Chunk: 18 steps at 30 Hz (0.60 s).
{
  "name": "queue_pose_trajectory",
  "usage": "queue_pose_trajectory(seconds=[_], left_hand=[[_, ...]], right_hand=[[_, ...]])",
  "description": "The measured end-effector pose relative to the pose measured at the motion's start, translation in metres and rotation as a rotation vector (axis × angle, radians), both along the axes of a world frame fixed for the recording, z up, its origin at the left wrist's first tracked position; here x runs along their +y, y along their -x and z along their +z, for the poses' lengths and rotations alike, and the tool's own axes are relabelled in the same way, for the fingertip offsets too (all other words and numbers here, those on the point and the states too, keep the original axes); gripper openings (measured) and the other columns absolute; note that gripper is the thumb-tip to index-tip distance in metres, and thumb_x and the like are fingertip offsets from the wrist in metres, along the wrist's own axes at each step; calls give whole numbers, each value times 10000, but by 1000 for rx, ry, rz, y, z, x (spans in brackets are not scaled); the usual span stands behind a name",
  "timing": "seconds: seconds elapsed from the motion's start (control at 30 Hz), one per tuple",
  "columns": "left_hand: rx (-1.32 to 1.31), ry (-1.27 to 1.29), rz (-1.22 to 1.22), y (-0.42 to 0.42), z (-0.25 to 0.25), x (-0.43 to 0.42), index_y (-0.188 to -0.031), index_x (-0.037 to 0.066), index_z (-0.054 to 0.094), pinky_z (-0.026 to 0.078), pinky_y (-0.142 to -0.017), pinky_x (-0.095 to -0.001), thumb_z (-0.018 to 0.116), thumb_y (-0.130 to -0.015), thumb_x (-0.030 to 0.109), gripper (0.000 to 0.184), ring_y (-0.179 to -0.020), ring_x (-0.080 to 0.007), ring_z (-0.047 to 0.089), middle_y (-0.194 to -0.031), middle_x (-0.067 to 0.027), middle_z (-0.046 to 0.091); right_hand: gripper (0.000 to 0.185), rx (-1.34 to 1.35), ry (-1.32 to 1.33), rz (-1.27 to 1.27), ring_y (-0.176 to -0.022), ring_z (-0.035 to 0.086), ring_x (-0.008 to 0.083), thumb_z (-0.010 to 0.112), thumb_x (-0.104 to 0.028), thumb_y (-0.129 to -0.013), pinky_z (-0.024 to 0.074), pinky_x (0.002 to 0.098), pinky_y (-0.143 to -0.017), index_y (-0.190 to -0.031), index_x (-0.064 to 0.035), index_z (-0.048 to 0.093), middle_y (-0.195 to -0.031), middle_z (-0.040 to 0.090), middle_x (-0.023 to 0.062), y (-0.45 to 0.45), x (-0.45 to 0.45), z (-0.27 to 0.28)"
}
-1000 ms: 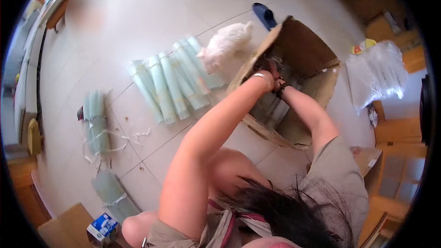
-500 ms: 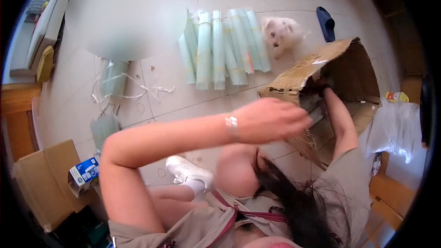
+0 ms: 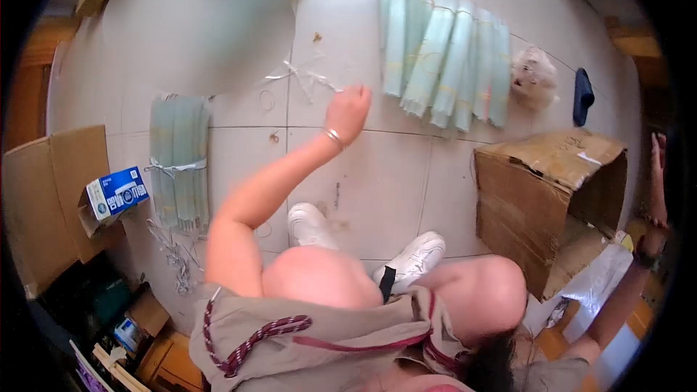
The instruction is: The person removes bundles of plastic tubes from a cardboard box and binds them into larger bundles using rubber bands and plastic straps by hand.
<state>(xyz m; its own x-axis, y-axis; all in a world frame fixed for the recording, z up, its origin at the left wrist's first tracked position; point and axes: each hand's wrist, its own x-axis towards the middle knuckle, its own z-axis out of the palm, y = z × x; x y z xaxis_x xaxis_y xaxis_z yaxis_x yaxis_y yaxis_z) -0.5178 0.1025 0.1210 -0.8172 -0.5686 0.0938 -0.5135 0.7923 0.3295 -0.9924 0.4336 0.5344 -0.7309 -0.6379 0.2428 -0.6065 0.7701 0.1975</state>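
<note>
My left hand is over the floor tiles with its fingers curled closed. Thin white plastic strings lie on the floor and run up to its fingertips; whether the fingers grip them I cannot tell. My right hand is at the far right edge, beyond the cardboard box, with its fingers stretched out and nothing seen in them. A row of pale green translucent plastic bundles, banded in yellow, lies ahead. Another bundle of this material, tied with white string, lies to the left.
A small white dog and a dark slipper are at the right, past the box. At left stand a blue-and-white carton and an opened cardboard box. Tangled string lies near the tied bundle. A blurred disc hides the upper left.
My right hand has come out of the cardboard box and swung out to the right. My left hand has moved from beside the box to the white strings. The view has shifted.
</note>
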Motion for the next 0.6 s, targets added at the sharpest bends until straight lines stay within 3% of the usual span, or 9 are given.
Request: queue_pose_trajectory(seconds=[0.03, 0.1, 0.17, 0.3, 0.33, 0.37, 0.43, 0.53, 0.6], left_hand=[[-4, 96, 106, -7, -12, -17, -943, 56, 539, 513, -706, -424, 644, -839, 149, 175, -880, -317, 588, -940, -117, 552], [56, 34, 269, -28, -19, -42, -952, 46, 550, 512, -721, -422, 652, -822, 150, 195, -903, -321, 588, -956, -132, 557], [90, -18, 370, -54, -32, -62, -968, 39, 564, 513, -736, -426, 657, -805, 151, 219, -925, -325, 590, -986, -148, 566], [63, -182, 404, -90, -62, -56, -987, 34, 579, 509, -784, -454, 662, -783, 148, 248, -954, -341, 594, -1068, -177, 561], [74, -178, 404, -100, -58, -50, -981, 37, 579, 509, -791, -447, 670, -777, 153, 252, -964, -338, 590, -1064, -172, 562], [77, -179, 403, -111, -46, -41, -976, 40, 579, 509, -798, -440, 678, -771, 157, 256, -975, -334, 586, -1061, -167, 563], [56, -159, 470, -136, -25, -29, -976, 58, 583, 497, -822, -428, 697, -762, 162, 265, -1004, -320, 573, -1057, -143, 564], [239, -4, 582, -204, 10, -12, -1006, 76, 579, 477, -847, -425, 716, -762, 176, 297, -1023, -313, 562, -1033, -117, 564], [338, 300, 673, -275, 17, -3, -1046, 85, 570, 461, -842, -428, 722, -766, 189, 335, -1004, -314, 564, -1001, -107, 563]], right_hand=[[395, -102, 26, 45, -973, 579, 210, 556, -320, -966, 461, 341, -872, -1259, -58, 595, -1155, 598, 90, -60, -55, 1], [273, -293, 14, 161, -1039, 538, 208, 545, -161, -978, 432, 342, -878, -1209, -40, 627, -1152, 542, 97, -142, -138, -19], [260, -475, 38, 480, -762, 601, 73, 568, -92, -974, 476, 223, -653, -1227, -53, 611, -855, 628, -10, -139, -177, -75], [417, -540, -402, 827, -858, 646, 330, 689, -205, -852, 522, 411, -754, -1235, -74, 587, -974, 655, 155, -266, -276, -206], [440, -486, -557, 858, -924, 633, 356, 680, -272, -862, 518, 442, -784, -1245, -82, 575, -1056, 642, 157, -312, -295, -223], [442, -605, -638, 911, -946, 629, 364, 675, -303, -867, 518, 453, -788, -1236, -79, 581, -1077, 636, 163, -345, -312, -246], [390, -687, -536, 1105, -888, 648, 340, 674, -344, -878, 524, 437, -753, -1136, -58, 616, -1002, 658, 146, -400, -327, -304], [314, -846, -469, 1221, -844, 647, 358, 688, -345, -861, 523, 447, -707, -979, -58, 640, -943, 671, 150, -467, -340, -375], [305, -936, -437, 1282, -813, 651, 348, 693, -345, -858, 522, 441, -691, -959, -60, 648, -902, 673, 144, -495, -334, -419]])
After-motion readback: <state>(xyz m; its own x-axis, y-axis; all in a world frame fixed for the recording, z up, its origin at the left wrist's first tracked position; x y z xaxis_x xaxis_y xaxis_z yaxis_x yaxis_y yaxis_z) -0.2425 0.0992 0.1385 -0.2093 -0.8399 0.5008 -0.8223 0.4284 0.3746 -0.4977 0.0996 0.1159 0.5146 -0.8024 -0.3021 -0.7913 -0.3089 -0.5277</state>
